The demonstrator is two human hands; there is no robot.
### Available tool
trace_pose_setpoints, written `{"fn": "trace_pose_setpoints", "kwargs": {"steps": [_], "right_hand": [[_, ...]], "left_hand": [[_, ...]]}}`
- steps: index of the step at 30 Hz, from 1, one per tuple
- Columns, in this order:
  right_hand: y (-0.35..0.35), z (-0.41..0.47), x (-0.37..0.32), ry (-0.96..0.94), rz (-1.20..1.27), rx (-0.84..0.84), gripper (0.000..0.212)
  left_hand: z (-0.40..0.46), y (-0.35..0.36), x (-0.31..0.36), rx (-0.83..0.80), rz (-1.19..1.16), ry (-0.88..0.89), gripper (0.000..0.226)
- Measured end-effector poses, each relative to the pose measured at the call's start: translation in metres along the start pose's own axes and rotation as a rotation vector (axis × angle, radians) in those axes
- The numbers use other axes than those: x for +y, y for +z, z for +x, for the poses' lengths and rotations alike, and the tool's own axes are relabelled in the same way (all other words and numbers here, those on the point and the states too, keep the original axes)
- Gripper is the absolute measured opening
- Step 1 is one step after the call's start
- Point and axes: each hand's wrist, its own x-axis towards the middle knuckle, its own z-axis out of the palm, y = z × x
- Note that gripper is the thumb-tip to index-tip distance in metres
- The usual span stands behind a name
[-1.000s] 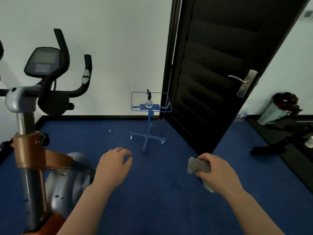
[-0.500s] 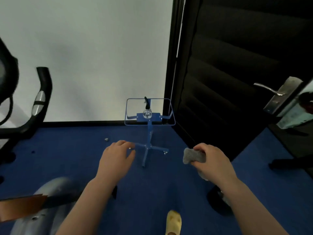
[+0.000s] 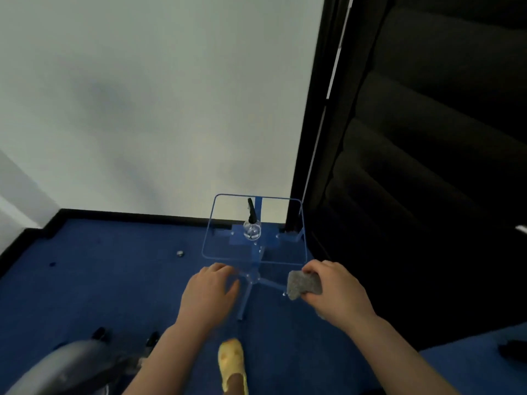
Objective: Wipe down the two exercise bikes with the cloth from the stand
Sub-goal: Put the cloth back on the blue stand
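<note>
Head view: cloth (image 3: 304,284) in right hand (image 3: 336,292).

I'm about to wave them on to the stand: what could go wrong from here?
1. The spray bottle stands upright on the stand's clear top; the approaching right hand, gripping the grey cloth, or the empty left hand might tip it.
2. The yellow slipper is near the stand's blue legs; a step could catch one.
</note>
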Motion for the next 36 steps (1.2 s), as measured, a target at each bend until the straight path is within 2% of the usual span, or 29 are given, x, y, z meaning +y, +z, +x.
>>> {"fn": "trace_pose_setpoints", "kwargs": {"steps": [4,10,16,22,25,29,33,36], "right_hand": [[0.011,0.067,-0.005,0.002,-0.015,-0.024,0.033],[0.034,0.158,-0.016,0.1,-0.006,-0.126,0.034],[0.063,0.237,-0.005,0.259,0.037,-0.108,0.026],[0.124,0.296,0.031,0.499,0.154,-0.141,0.032],[0.161,0.333,0.05,0.573,0.201,-0.147,0.029],[0.209,0.369,0.063,0.61,0.273,-0.135,0.037],[0.245,0.373,0.064,0.558,0.305,-0.321,0.047],[0.249,0.366,0.066,0.548,0.279,-0.31,0.05]], "left_hand": [[0.066,0.005,-0.021,-0.031,-0.015,-0.025,0.027],[0.165,0.006,-0.059,-0.092,-0.03,-0.035,0.028],[0.237,0.028,-0.097,-0.208,-0.019,-0.096,0.03],[0.278,0.066,-0.125,-0.258,-0.081,-0.19,0.03],[0.288,0.086,-0.141,-0.218,-0.143,-0.228,0.029],[0.295,0.109,-0.152,-0.178,-0.183,-0.27,0.028],[0.303,0.126,-0.151,-0.185,-0.205,-0.272,0.03],[0.307,0.128,-0.151,-0.188,-0.213,-0.248,0.03]]}}
